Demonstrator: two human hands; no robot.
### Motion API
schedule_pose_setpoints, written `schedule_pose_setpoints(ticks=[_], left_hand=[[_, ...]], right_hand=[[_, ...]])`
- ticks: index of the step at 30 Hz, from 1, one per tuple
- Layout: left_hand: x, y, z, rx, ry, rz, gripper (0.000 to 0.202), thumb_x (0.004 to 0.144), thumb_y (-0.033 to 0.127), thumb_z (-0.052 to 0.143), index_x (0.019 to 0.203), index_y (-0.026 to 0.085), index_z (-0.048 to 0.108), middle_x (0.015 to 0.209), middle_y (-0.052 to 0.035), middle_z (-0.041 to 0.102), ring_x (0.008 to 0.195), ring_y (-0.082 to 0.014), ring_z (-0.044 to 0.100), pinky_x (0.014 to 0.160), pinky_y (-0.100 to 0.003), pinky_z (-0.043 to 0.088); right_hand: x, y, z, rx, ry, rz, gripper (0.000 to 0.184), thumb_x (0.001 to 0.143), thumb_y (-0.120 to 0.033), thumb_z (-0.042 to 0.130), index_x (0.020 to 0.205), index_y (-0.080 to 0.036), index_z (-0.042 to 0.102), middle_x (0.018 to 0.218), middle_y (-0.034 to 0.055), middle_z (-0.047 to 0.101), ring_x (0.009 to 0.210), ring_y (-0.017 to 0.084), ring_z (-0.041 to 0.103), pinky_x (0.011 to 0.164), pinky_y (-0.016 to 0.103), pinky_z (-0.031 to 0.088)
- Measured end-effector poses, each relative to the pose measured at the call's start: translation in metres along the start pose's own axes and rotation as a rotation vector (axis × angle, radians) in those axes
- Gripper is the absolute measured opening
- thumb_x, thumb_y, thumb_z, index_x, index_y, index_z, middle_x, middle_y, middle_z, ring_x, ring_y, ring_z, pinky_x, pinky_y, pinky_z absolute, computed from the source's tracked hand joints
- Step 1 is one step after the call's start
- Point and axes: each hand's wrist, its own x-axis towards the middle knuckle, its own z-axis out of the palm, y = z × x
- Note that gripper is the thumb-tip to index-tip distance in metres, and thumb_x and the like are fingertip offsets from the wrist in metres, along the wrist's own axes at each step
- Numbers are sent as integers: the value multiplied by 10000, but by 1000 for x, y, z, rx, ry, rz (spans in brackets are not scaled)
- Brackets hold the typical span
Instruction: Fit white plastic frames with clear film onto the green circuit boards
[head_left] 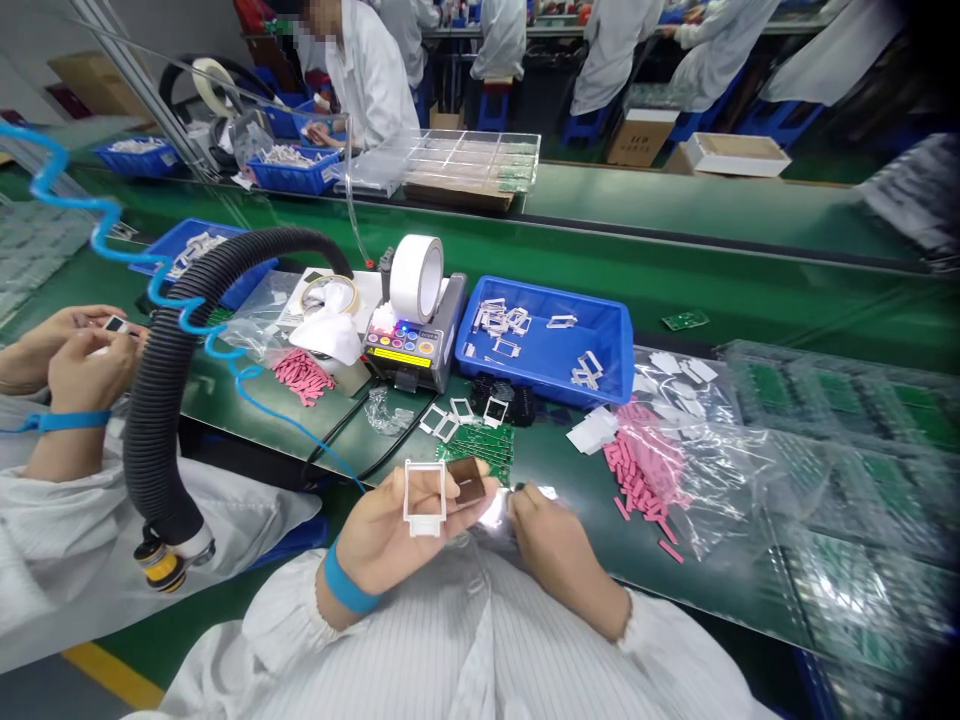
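My left hand [386, 540], with a blue wristband, pinches a square white-metal frame [424, 497] upright between its fingers. A dark brown square piece [466, 480] lies across the fingertips of that hand, close to the frame. My right hand [559, 550] pinches a shiny, glare-washed sheet [499, 508] just beyond that piece; glare hides its shape. Past my hands lies a green circuit board panel [476, 452]. Several similar metal frames [457, 412] rest on and beside it. Pink foam strips [643, 470] lie to the right of my right hand.
A blue tray of metal frames [544, 340] stands beside a tape dispenser [412, 345] with a white tape roll. A black ribbed hose [169, 375] curves down at the left. A co-worker's hands [86, 350] hold a small piece there. Plastic bags of green boards [840, 450] cover the right.
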Motion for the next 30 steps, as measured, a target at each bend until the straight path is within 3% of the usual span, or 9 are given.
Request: schedule_pose_setpoints(ticks=[2, 4, 6, 9, 13, 17, 20, 24, 30], left_hand=[[-1, -1, 6, -25, -17, -53, 363, 708, 486, 674, 789, 138, 736, 1107, -87, 692, 1101, -278, 587, 1085, -434, 322], [-2, -1, 12, -23, -28, -94, 381, 682, 494, 695, 770, 125, 733, 1089, -99, 699, 1083, -285, 598, 1085, -435, 320], [-2, -1, 16, -21, -48, -110, 375, 689, 487, 693, 767, 123, 734, 1098, -106, 695, 1075, -285, 602, 1081, -432, 324], [-1, -2, 17, -17, -80, -112, 362, 737, 466, 654, 837, 129, 738, 1121, -116, 681, 1101, -293, 588, 1067, -446, 332], [0, -2, 16, 25, -73, -119, 415, 768, 496, 601, 888, 122, 732, 1120, -141, 673, 1125, -325, 571, 1054, -475, 330], [1, -2, 16, 103, -76, -77, 386, 752, 503, 620, 890, 159, 729, 1094, -111, 681, 1124, -297, 572, 1019, -433, 377], [3, -8, 9, 330, 27, 114, 393, 718, 485, 668, 972, 189, 709, 1101, -92, 680, 1057, -262, 600, 941, -390, 444], [7, -18, -7, 734, 218, 472, 346, 732, 368, 696, 1051, 236, 679, 1013, -48, 727, 1000, -220, 631, 941, -360, 448], [7, -20, -6, 1051, 149, 723, 381, 724, 195, 713, 1082, 268, 604, 1075, -33, 723, 1042, -206, 646, 1102, -414, 304]], right_hand=[[0, 1, -5, 25, 25, -7, 195, 885, -170, 409, 730, -178, 527, 692, 27, 505, 558, 139, 478, 526, 268, 385], [0, -8, -27, 143, 109, -90, 106, 889, -257, 476, 899, -193, 560, 770, 28, 529, 651, 151, 523, 575, 270, 427], [3, -22, -55, 313, 209, -233, 228, 880, -347, 525, 1066, -217, 536, 881, 45, 546, 790, 174, 551, 661, 292, 467], [10, -41, -83, 417, 188, -395, 395, 843, -403, 582, 1190, -234, 501, 1019, 71, 546, 952, 204, 543, 781, 344, 481], [22, -50, -82, 426, 150, -439, 329, 807, -292, 628, 1121, -235, 546, 984, 60, 572, 918, 204, 560, 780, 377, 480], [27, -49, -76, 433, 260, -442, 252, 767, -241, 647, 1010, -221, 581, 862, 41, 595, 805, 191, 566, 695, 357, 471], [25, -53, -82, 441, 339, -407, 192, 759, -255, 646, 941, -215, 603, 788, 28, 589, 743, 183, 559, 645, 339, 453], [22, -65, -88, 423, 307, -330, 112, 758, -283, 640, 823, -209, 587, 703, 6, 571, 662, 169, 548, 605, 327, 422], [23, -77, -83, 229, 396, -295, 175, 742, -307, 667, 737, -210, 521, 647, -10, 546, 631, 166, 515, 609, 327, 369]])
